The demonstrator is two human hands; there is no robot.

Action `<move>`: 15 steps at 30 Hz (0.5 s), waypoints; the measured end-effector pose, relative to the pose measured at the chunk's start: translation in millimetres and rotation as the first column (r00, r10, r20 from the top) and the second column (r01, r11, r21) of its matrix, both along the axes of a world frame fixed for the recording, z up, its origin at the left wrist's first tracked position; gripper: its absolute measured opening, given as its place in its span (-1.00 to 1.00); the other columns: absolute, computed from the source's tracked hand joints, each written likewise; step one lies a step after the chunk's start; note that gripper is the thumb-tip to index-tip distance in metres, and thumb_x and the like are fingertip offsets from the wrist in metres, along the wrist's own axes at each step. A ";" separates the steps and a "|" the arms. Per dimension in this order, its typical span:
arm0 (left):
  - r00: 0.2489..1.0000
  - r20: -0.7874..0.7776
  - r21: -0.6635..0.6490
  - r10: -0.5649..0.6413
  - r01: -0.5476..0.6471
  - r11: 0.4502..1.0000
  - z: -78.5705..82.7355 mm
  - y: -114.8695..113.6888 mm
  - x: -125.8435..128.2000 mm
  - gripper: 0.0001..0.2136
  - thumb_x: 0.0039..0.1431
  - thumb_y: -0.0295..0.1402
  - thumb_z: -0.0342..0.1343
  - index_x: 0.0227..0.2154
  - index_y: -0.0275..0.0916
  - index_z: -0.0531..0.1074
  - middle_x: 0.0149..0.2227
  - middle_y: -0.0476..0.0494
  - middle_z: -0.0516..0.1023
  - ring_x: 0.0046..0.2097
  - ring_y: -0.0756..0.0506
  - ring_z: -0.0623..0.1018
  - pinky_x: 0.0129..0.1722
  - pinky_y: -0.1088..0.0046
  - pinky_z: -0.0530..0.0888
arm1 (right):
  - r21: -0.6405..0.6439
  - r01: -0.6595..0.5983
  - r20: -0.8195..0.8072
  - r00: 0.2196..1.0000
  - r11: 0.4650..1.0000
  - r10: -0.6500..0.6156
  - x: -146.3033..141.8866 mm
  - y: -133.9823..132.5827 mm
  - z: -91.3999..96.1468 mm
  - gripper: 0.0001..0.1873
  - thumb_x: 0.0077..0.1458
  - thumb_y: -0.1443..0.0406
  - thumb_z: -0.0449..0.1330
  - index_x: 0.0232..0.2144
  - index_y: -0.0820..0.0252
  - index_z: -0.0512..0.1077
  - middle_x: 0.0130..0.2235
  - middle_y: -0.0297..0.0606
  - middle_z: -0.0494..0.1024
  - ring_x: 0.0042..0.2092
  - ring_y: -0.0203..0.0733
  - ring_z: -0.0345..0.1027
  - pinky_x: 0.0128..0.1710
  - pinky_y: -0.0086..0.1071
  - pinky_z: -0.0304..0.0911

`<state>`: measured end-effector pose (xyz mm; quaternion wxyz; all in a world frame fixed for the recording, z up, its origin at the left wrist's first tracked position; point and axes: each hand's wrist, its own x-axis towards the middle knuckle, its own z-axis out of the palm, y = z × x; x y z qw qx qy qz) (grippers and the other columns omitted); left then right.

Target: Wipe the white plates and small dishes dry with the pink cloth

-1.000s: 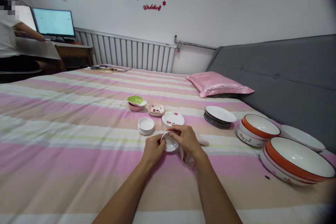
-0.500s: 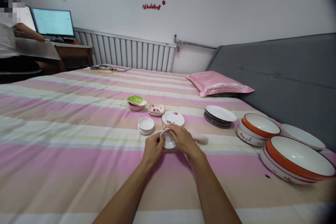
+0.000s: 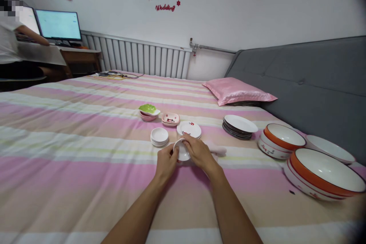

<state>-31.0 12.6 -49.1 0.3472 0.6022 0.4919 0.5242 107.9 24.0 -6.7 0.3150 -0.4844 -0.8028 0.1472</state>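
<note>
A small white dish [image 3: 183, 152] is held tilted between my two hands, its hollow side facing me. My left hand [image 3: 166, 162] grips its left rim, thumb on the inside. On the upper right rim my right hand [image 3: 198, 152] is closed, fingers over the edge. Just beyond to the left stands a stack of small white dishes [image 3: 159, 136]. Right behind my hands lie white plates with red flowers [image 3: 189, 129], partly covered by my right hand. A pale long-shaped thing [image 3: 219, 150] pokes out past my right hand; its kind is unclear.
Pink square dishes [image 3: 170, 119] and a green leaf-shaped dish [image 3: 148, 109] on pink bowls sit farther back. To the right are stacked plates [image 3: 240, 126] and large orange-rimmed bowls [image 3: 323, 175]. A pink pillow [image 3: 237, 89] lies by the grey headboard. A person [image 3: 11, 42] sits at a desk, far left.
The white dish and both hands have shifted very slightly left. My grip on the dish stays the same, and the other dishes have not moved.
</note>
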 end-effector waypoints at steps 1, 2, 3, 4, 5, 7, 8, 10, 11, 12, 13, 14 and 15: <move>1.000 0.010 -0.003 0.006 -0.006 1.000 -0.7 0.3 0.0 -0.73 0.09 -0.24 -0.05 -0.43 -0.30 0.48 -0.56 -0.03 0.45 -0.55 -0.01 0.42 -0.54 0.51 0.36 | -0.001 0.006 0.001 1.000 1.000 -0.006 0.0 0.0 -0.1 -0.76 0.20 0.28 -0.13 -0.22 0.05 0.32 -0.25 -0.32 0.48 -0.25 -0.21 0.32 -0.31 -0.43 0.08; 1.000 0.022 -0.007 0.012 -0.012 1.000 -1.4 0.6 0.0 -0.73 0.09 -0.23 -0.04 -0.44 -0.31 0.48 -0.55 -0.03 0.45 -0.55 -0.01 0.42 -0.54 0.50 0.37 | -0.002 0.010 -0.001 1.000 1.000 -0.010 -0.2 0.1 -0.2 -0.76 0.20 0.28 -0.14 -0.22 0.05 0.32 -0.25 -0.32 0.48 -0.25 -0.21 0.32 -0.31 -0.43 0.08; 0.999 0.035 -0.011 0.018 -0.018 1.000 -1.9 0.8 0.0 -0.73 0.08 -0.23 -0.03 -0.44 -0.31 0.48 -0.55 -0.04 0.45 -0.55 -0.01 0.42 -0.54 0.50 0.37 | -0.003 0.015 -0.006 1.000 1.000 -0.015 -0.5 0.1 -0.3 -0.76 0.20 0.27 -0.14 -0.22 0.05 0.32 -0.25 -0.32 0.48 -0.26 -0.21 0.32 -0.32 -0.44 0.08; 0.998 0.050 -0.015 0.026 -0.025 1.000 -2.2 1.0 0.2 -0.72 0.08 -0.22 -0.03 -0.44 -0.31 0.48 -0.54 -0.04 0.46 -0.55 -0.01 0.42 -0.55 0.50 0.38 | -0.004 0.021 -0.012 1.000 1.000 -0.021 -0.9 0.1 -0.4 -0.76 0.21 0.27 -0.14 -0.22 0.05 0.31 -0.26 -0.32 0.48 -0.27 -0.22 0.32 -0.32 -0.44 0.08; 0.997 0.066 -0.020 0.033 -0.032 0.999 -2.4 1.0 0.5 -0.72 0.07 -0.22 -0.02 -0.43 -0.32 0.49 -0.53 -0.04 0.46 -0.54 -0.02 0.43 -0.54 0.50 0.39 | -0.005 0.030 -0.018 0.999 1.000 -0.030 -1.5 0.2 -0.5 -0.76 0.21 0.26 -0.15 -0.23 0.06 0.31 -0.27 -0.32 0.47 -0.28 -0.22 0.32 -0.33 -0.44 0.08; 0.994 0.102 -0.028 0.050 -0.047 0.998 -2.3 0.9 1.5 -0.71 0.07 -0.21 -0.01 -0.40 -0.33 0.49 -0.52 -0.05 0.47 -0.52 -0.03 0.43 -0.54 0.49 0.40 | -0.009 0.053 -0.029 0.998 0.999 -0.053 -2.9 0.2 -0.8 -0.75 0.21 0.23 -0.15 -0.25 0.06 0.31 -0.30 -0.33 0.46 -0.31 -0.23 0.32 -0.36 -0.45 0.08; 0.991 0.120 -0.032 0.060 -0.056 0.998 -2.1 0.7 2.0 -0.71 0.06 -0.21 -0.01 -0.39 -0.33 0.49 -0.52 -0.05 0.47 -0.52 -0.03 0.43 -0.53 0.48 0.42 | -0.012 0.066 -0.034 0.997 0.998 -0.066 -3.8 0.3 -1.0 -0.75 0.21 0.22 -0.16 -0.26 0.07 0.31 -0.32 -0.33 0.46 -0.32 -0.23 0.32 -0.36 -0.45 0.08; 0.984 0.156 -0.041 0.082 -0.076 0.996 -1.7 0.2 3.2 -0.70 0.05 -0.21 0.00 -0.35 -0.34 0.50 -0.51 -0.06 0.47 -0.51 -0.03 0.43 -0.53 0.47 0.43 | -0.019 0.086 -0.043 0.995 0.996 -0.086 -5.5 0.6 -1.6 -0.75 0.21 0.21 -0.16 -0.27 0.07 0.30 -0.34 -0.33 0.46 -0.33 -0.23 0.32 -0.37 -0.45 0.08; 0.981 0.172 -0.045 0.094 -0.088 0.995 -1.5 0.0 3.6 -0.70 0.05 -0.22 0.01 -0.35 -0.35 0.50 -0.51 -0.06 0.47 -0.50 -0.03 0.43 -0.53 0.46 0.44 | -0.023 0.093 -0.049 0.994 0.995 -0.094 -6.3 0.8 -2.1 -0.74 0.21 0.21 -0.16 -0.27 0.07 0.30 -0.35 -0.33 0.46 -0.34 -0.22 0.32 -0.37 -0.44 0.08; 0.977 0.187 -0.049 0.106 -0.098 0.994 -1.3 -0.2 4.0 -0.71 0.04 -0.22 0.02 -0.35 -0.35 0.50 -0.51 -0.07 0.47 -0.50 -0.04 0.44 -0.53 0.46 0.44 | -0.027 0.098 -0.057 0.993 0.995 -0.099 -7.0 1.1 -2.6 -0.74 0.21 0.21 -0.16 -0.27 0.07 0.30 -0.35 -0.33 0.46 -0.34 -0.22 0.32 -0.37 -0.44 0.08; 0.972 0.203 -0.054 0.117 -0.108 0.993 -1.2 -0.3 4.2 -0.71 0.03 -0.22 0.03 -0.36 -0.35 0.50 -0.50 -0.07 0.47 -0.50 -0.04 0.44 -0.53 0.46 0.44 | -0.032 0.102 -0.067 0.992 0.994 -0.104 -7.6 1.5 -3.3 -0.74 0.21 0.21 -0.17 -0.26 0.07 0.30 -0.35 -0.32 0.46 -0.34 -0.22 0.32 -0.37 -0.44 0.09; 0.967 0.218 -0.059 0.128 -0.118 0.991 -1.0 -0.4 4.3 -0.71 0.03 -0.22 0.03 -0.37 -0.35 0.50 -0.50 -0.07 0.47 -0.50 -0.04 0.45 -0.53 0.46 0.44 | -0.036 0.102 -0.080 0.991 0.994 -0.105 -8.1 1.8 -4.0 -0.74 0.21 0.21 -0.17 -0.25 0.07 0.30 -0.33 -0.32 0.46 -0.33 -0.21 0.32 -0.36 -0.43 0.09; 0.962 0.235 -0.065 0.139 -0.127 0.990 -0.8 -0.4 4.3 -0.71 0.02 -0.21 0.04 -0.38 -0.35 0.49 -0.51 -0.07 0.47 -0.50 -0.05 0.46 -0.53 0.46 0.44 | -0.040 0.100 -0.094 0.990 0.994 -0.103 -8.7 2.1 -4.8 -0.74 0.21 0.21 -0.16 -0.24 0.07 0.30 -0.32 -0.31 0.47 -0.32 -0.21 0.33 -0.35 -0.43 0.10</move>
